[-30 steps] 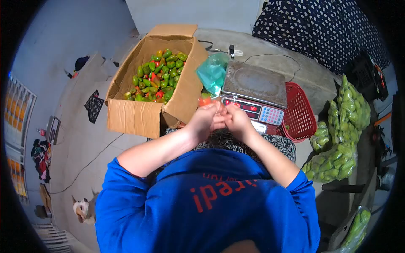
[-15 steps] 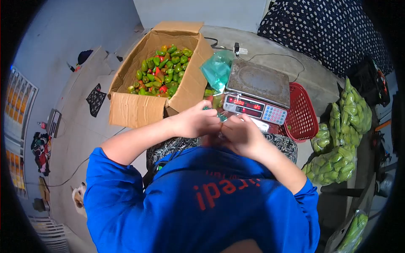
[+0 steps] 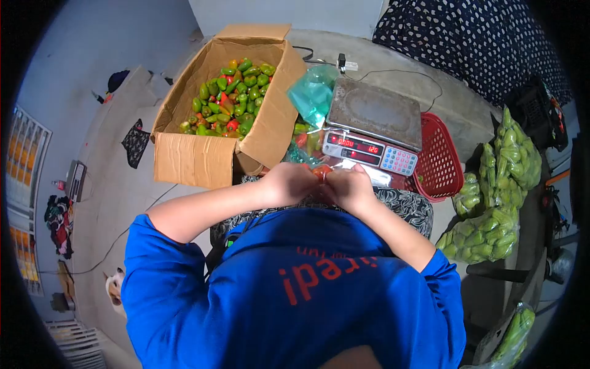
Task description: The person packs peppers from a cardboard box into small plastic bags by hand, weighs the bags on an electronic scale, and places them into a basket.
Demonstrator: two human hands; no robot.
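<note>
L hand (image 3: 287,183) & R hand (image 3: 353,189) are curled in close, pinching a clear bag (image 3: 314,144) w/ peppers (image 3: 300,139) inside; fingertips mostly hidden tbh. Scale (image 3: 376,115) is just past, teal plastic (image 3: 311,95) beside it, cardboard box (image 3: 281,98) to the L, red basket (image 3: 453,161) to the R.

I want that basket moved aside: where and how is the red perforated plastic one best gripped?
Probably by the right rim of the red perforated plastic basket, coming from the right, fingers hooked over the edge. That rim looks exposed, while its left side sits close beside the grey-topped digital scale.
</note>
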